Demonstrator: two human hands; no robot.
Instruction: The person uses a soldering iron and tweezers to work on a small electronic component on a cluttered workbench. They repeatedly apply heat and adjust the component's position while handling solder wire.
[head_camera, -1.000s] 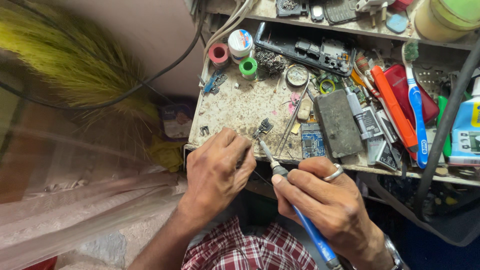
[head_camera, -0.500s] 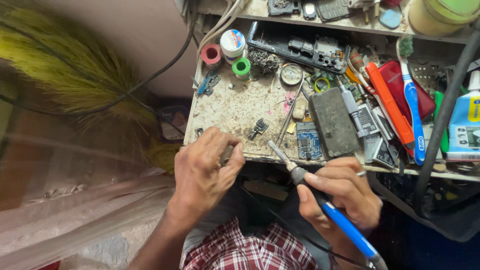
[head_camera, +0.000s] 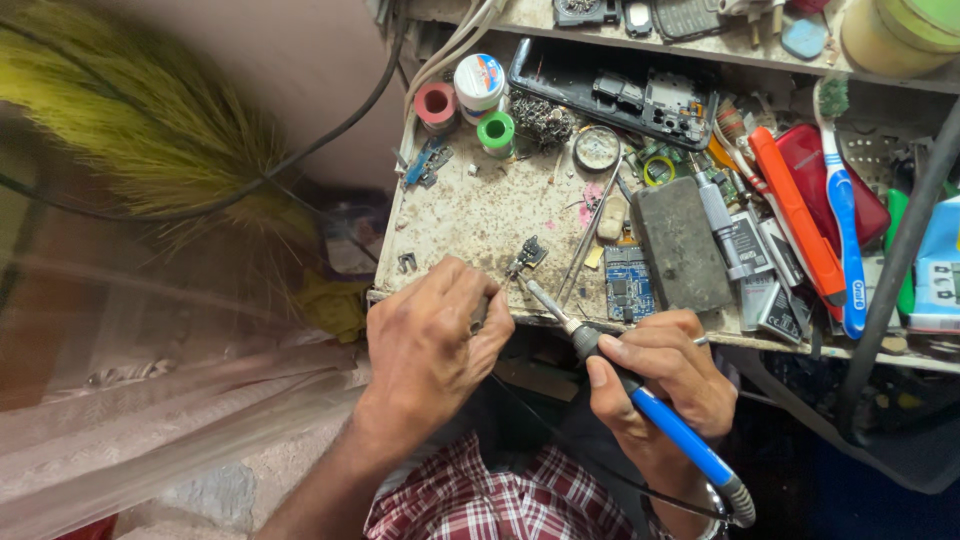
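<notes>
Two hands work at the near edge of a stained, speckled workbench (head_camera: 470, 215). Far to the left of them a yellow-green broom head (head_camera: 140, 110) leans against a pale wall, with sheer pinkish cloth (head_camera: 150, 400) draped below it. The left hand (head_camera: 435, 345) is curled shut, its fingers pinched on something thin and metallic that I cannot make out. Just right of its knuckles, touching the bench, lies a small dark electronic part (head_camera: 527, 255). The right hand (head_camera: 660, 375) grips a blue-handled soldering iron (head_camera: 640, 400), closed around its black collar, the metal tip slanting up-left to meet that part. Beyond the left hand stand a red spool (head_camera: 436, 103), a white one (head_camera: 479, 80) and a green one (head_camera: 496, 131). Above the right hand sit a blue circuit board (head_camera: 628, 283) and a grey block (head_camera: 683, 245); further right lie an orange tool (head_camera: 795, 215) and a blue toothbrush (head_camera: 845, 220). A checked red garment (head_camera: 480, 500) shows below both wrists.
</notes>
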